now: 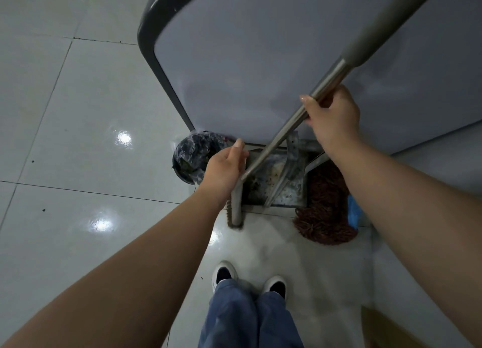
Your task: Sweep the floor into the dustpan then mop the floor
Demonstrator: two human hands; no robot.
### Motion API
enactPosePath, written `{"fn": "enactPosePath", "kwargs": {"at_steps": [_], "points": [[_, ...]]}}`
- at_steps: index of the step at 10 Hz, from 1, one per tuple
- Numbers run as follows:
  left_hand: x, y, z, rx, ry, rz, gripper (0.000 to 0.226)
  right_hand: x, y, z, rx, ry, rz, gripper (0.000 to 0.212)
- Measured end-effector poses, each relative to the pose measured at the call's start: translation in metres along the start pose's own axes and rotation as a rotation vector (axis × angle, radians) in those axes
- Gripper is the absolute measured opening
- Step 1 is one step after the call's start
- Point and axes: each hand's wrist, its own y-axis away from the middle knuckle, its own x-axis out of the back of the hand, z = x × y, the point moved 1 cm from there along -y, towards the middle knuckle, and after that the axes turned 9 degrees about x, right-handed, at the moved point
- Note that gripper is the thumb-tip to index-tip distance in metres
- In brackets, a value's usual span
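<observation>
I stood at the near edge of a pale worktop (pixel 260 61) with both hands on the broom handle (pixel 292 121). My right hand (pixel 332 118) gripped the metal shaft high up, fingers curled round it with the thumb along the top, its grip clamped on the handle. My left hand (pixel 224 167) held the same shaft lower down and to the left, fingers wrapped round it, that grip also closed on the handle. The handle slanted from the far right down to the near left, ending at the broom head (pixel 236 214), whose bristles touched the tiled floor (pixel 78 113) just in front of the dustpan (pixel 287 186). The dustpan lay on the floor under the worktop's edge, with dirt and specks in its tray. Just right of it lay the reddish-brown mop head (pixel 326 217), spread on the floor, touching the pan's right side. Left of the dustpan stood a small bin (pixel 193 157) lined with a dark bag. My shoes (pixel 224 272) were near, behind the broom.
</observation>
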Motion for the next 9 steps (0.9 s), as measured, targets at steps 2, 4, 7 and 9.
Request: {"fn": "enactPosePath", "kwargs": {"at_steps": [2, 4, 7, 9], "points": [[-0.011, -0.018, -0.003, -0.001, -0.022, -0.039, 0.024, 0.012, -0.017, 0.018, -0.103, -0.018, 0.184, 0.023], [-0.024, -0.03, 0.001, -0.019, -0.066, -0.072, 0.026, 0.008, -0.028, 0.017, -0.052, -0.018, 0.153, 0.021], [-0.039, -0.034, 0.017, -0.059, -0.137, -0.098, 0.026, 0.008, -0.041, 0.021, -0.096, 0.04, -0.002, 0.023], [-0.04, -0.033, 0.024, -0.089, -0.133, -0.116, 0.045, 0.003, -0.028, 0.03, -0.184, 0.072, -0.066, 0.032]]}}
